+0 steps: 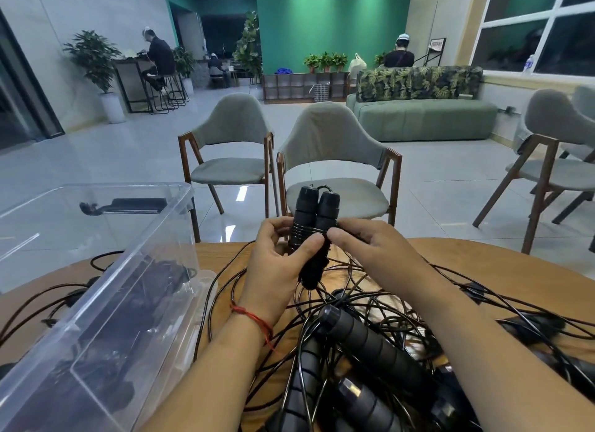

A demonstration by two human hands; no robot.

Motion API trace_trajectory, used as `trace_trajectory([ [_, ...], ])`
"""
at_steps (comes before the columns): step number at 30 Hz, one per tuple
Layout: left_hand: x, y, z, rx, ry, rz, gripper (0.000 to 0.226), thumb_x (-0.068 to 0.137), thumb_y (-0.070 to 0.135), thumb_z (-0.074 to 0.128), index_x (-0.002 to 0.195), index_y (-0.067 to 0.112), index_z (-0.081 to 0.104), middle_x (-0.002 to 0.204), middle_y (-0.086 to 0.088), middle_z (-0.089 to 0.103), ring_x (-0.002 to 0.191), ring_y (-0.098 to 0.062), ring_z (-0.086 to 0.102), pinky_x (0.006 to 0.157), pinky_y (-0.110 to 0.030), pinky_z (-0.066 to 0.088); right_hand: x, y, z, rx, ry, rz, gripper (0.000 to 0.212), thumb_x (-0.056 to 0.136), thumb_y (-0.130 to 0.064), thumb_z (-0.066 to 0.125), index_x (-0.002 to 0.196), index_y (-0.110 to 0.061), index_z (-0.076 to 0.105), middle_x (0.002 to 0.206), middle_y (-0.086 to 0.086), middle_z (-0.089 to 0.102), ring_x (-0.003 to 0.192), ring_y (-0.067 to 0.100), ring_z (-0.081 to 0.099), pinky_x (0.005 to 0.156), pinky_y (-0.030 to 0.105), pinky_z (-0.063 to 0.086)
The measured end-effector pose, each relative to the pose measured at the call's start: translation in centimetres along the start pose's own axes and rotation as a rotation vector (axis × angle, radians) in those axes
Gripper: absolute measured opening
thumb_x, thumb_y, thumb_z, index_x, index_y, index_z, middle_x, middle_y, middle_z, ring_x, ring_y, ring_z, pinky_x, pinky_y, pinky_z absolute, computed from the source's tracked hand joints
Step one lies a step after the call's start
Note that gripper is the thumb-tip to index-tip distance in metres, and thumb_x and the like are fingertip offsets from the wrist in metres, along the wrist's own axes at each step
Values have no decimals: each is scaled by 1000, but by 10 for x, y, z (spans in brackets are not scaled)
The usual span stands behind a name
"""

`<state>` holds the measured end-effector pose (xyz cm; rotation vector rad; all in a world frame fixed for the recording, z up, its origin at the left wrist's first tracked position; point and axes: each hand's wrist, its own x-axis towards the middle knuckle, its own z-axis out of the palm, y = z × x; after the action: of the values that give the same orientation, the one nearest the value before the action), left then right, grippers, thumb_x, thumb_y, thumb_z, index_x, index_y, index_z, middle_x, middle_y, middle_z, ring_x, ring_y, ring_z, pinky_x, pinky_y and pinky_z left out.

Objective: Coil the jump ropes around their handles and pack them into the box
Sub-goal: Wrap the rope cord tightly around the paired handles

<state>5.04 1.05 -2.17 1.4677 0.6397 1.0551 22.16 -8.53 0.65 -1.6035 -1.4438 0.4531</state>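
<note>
My left hand (277, 257) grips a pair of black foam jump-rope handles (314, 212) held side by side and upright above the table, with a few turns of thin black cord wrapped round their middle. My right hand (363, 248) is at the right side of the handles, its fingers pinching the cord there. A tangle of loose black ropes (386, 303) and more black handles (370, 344) lies on the wooden table (502, 257) under my forearms. The clear plastic box (96, 303) stands at the left with coiled black ropes inside.
The box's clear lid (206, 290) lies under its right side. Black cords (58, 296) trail across the table left of and beneath the box. Two grey chairs (331, 141) stand just beyond the table's far edge, another at the right.
</note>
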Motion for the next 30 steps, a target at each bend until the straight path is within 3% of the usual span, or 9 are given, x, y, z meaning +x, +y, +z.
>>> trace_trajectory([
  [3,-2,1,4,163,-10,59,64,73,58,91,122,39,55,113,19,69,107,-7,70,91,-42,63,0,-4,-2,39,-5,20,23,105,-50,63,119,-38,78,112,-15,77,112,6,68,102,49,54],
  [6,-6,1,7,296,-19,160,65,78,46,92,130,37,54,114,15,67,106,0,66,86,-30,62,1,-8,0,94,-7,21,20,104,-45,65,114,-36,81,106,-15,80,107,4,70,97,43,54],
  [11,-12,7,8,-184,-234,-62,52,90,60,66,132,29,65,117,-3,76,110,-23,74,87,-44,63,0,-12,-2,224,12,7,28,106,-46,63,111,-27,84,111,-7,81,116,13,71,110,50,49],
  [14,-12,6,7,-356,-299,-233,66,91,71,53,139,26,64,123,-8,76,112,-27,74,88,-47,61,-1,-12,2,194,-14,10,34,107,-51,60,110,-27,84,111,-4,81,117,16,71,111,57,47],
  [18,-8,5,6,-438,-342,-420,88,85,92,38,124,24,78,129,-15,74,118,-32,71,96,-51,56,-3,-16,3,236,5,-12,32,109,-40,56,105,-24,83,96,-9,81,98,5,73,92,31,54],
  [20,-7,3,6,-437,-362,-447,88,94,86,26,115,21,81,121,-16,75,96,-29,71,71,-35,50,-2,-17,5,306,10,-16,31,110,-36,55,105,-21,81,88,-11,79,81,5,70,74,20,53],
  [22,-6,-2,8,-488,-418,-418,85,97,84,27,116,18,78,113,-21,70,81,-29,63,62,-34,36,1,-16,8,354,-13,-15,33,110,-41,55,113,-20,80,96,-1,79,71,19,67,67,28,52],
  [27,-6,-7,6,-687,-545,-395,85,90,80,48,123,5,72,110,-18,69,96,-32,69,98,-52,52,4,-10,6,307,-12,31,37,110,-48,53,106,-23,80,69,-6,61,60,12,59,68,32,49],
  [30,-4,-7,5,-645,-547,-358,85,87,77,56,134,6,65,97,-14,65,74,-21,62,64,-33,57,3,-10,3,124,60,-5,36,109,-50,52,102,-29,81,75,-19,70,77,1,66,78,29,45],
])
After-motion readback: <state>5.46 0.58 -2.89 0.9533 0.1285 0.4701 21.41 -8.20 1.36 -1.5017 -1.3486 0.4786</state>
